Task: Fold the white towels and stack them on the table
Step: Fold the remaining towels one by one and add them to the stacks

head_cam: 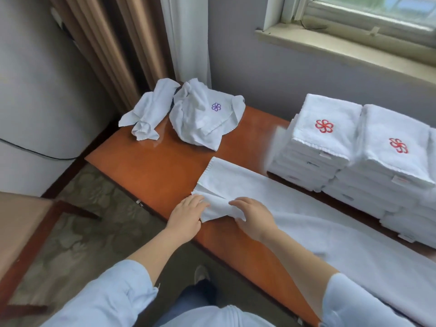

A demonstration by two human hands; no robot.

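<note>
Towel (236, 182) end lies bunched on the table (153, 166), pinched by left hand (186, 215) and right hand (256, 217).

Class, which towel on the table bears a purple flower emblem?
The crumpled towel at the table's far left end; the folded stacks show red emblems.

The place looks like a hotel or guesthouse room given over to linen work. Stacks of identical folded white towels (330, 147), each topped with the same embroidered red flower logo (324, 126), stand on a long orange-brown wooden table (151, 166) beneath a window (368, 10). Brown curtains (113, 43) beside a white sheer (186, 36), grey walls (259, 67) and a patterned carpet (94, 208) complete the room.
</note>
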